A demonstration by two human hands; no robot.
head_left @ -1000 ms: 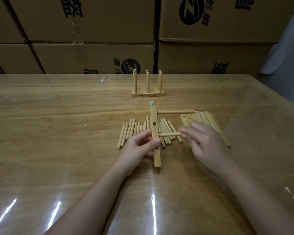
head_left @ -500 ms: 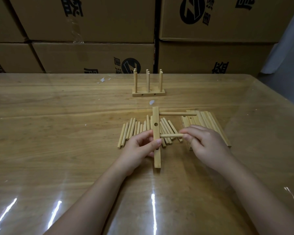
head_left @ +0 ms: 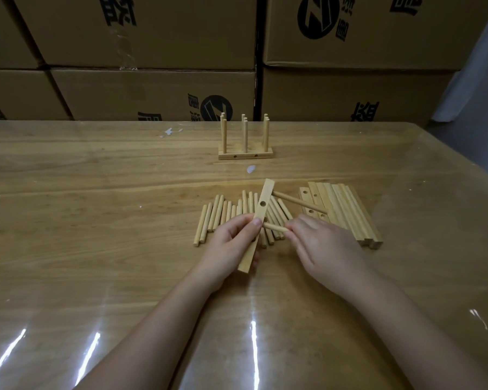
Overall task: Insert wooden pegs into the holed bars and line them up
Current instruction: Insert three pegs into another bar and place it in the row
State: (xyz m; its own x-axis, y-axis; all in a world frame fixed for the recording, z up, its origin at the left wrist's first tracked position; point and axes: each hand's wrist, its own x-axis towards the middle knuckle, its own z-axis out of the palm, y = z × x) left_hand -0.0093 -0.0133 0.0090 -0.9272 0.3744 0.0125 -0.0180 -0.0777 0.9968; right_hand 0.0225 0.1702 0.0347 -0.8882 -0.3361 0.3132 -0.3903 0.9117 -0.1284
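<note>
My left hand [head_left: 231, 246] grips a holed wooden bar [head_left: 261, 209], lifted and tilted to the right over the table. One peg [head_left: 299, 202] sticks out of the bar's top hole toward the right. The middle hole is empty. My right hand [head_left: 319, 243] pinches a second peg [head_left: 275, 228] whose left end meets the bar near its lower hole, by my left thumb. Loose pegs [head_left: 217, 215] lie in a row under and left of the bar. A stack of holed bars [head_left: 347, 212] lies to the right.
At the far middle of the wooden table [head_left: 96, 220] stand finished bars with upright pegs [head_left: 245, 142]. Stacked cardboard boxes [head_left: 152, 88] wall off the table's far edge. Clear film covers the tabletop. The table's right edge runs diagonally at the right.
The bar has been lifted and tilted clockwise in my left hand, so the top peg now slants down to the right. My right hand has pushed its peg closer to the bar.
</note>
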